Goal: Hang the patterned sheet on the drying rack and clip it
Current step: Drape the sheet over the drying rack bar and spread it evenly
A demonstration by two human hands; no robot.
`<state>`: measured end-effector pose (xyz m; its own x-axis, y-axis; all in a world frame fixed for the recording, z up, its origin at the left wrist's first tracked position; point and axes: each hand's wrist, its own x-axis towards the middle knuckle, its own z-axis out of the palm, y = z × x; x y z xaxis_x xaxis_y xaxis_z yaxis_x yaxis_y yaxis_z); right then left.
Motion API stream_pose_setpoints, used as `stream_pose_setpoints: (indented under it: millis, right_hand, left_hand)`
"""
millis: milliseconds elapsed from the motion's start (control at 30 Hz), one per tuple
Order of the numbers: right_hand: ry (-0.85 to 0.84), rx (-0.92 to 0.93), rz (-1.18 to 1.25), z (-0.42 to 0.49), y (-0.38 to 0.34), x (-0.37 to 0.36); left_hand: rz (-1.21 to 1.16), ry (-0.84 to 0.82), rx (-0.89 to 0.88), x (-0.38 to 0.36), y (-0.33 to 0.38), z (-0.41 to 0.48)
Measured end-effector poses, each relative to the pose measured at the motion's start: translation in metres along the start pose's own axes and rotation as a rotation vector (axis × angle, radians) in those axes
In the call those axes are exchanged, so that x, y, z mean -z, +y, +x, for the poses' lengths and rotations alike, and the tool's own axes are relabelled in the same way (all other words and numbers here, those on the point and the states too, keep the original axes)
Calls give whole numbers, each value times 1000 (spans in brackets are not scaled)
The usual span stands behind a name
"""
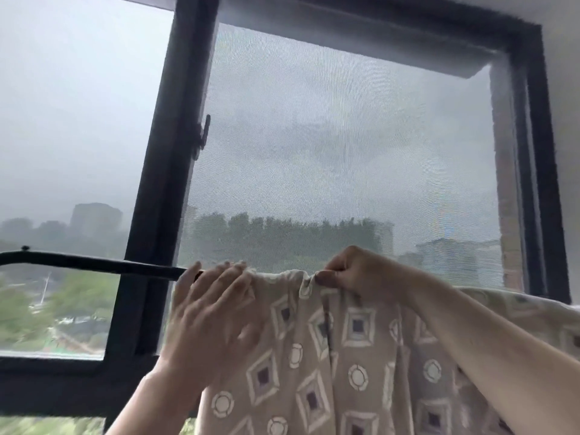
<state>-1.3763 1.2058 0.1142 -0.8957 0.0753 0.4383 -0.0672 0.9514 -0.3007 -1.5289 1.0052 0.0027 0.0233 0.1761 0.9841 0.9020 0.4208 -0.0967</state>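
Observation:
The patterned sheet [354, 346], beige with white diamonds and circles, hangs draped over the drying rack's black bar [94, 262], which runs in from the left at hand height. My left hand [210, 312] lies flat with straight fingers on the sheet's left end, over the bar. My right hand [348, 271] pinches a small fold of the sheet at its top edge, a little to the right of the left hand. The bar is hidden under the cloth to the right of my left hand. No clip shows.
A black-framed window [163, 183] with a mesh screen [329, 152] stands straight behind the bar, close to my hands. A latch [202, 136] sticks out from the middle post. White wall lies at the far right.

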Motion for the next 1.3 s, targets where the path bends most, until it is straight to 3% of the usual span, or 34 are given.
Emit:
stream_pose_setpoints:
  millis: [167,333,433,533,633,700,833,900,967,1033,1167,1200,1300]
  right_hand:
    - [-66,-77,52,12,6,-4]
    - [-114,-70,-4,18,1,2]
    - [27,-41,-30,30,-3,9]
    - [196,-4,-55,47,-3,20]
    - [247,-37,20,58,9,24]
    - [142,-120,-75,61,18,18]
    - [-467,-409,-445,61,29,-1]
    - [-575,-437,-516,62,34,-5]
    - [-508,-427,-509,58,32,-2]
    - [-430,-331,-429,49,25,7]
    - [-268,-198,171,13,-6,26]
    - [-282,-179,181,6,-17,25]
    - [-195,-23,-338,-1,-34,-3]
  left_hand:
    - [128,-154,-123,6,-18,14]
    - [26,-269,19,15,-19,48]
    - [-4,-293,215,19,-14,62]
    - [-8,-320,302,19,-8,74]
    - [-1,-414,351,20,-5,85]
    - [58,-498,364,20,-1,92]
    - [-56,-626,357,21,5,90]
    - [-62,-643,268,23,8,84]
    - [-11,-658,237,25,13,84]
    - [-52,-710,328,25,15,88]
    - [-85,-781,362,21,13,94]
    - [-70,-773,353,21,13,94]
    - [-17,-715,331,21,13,89]
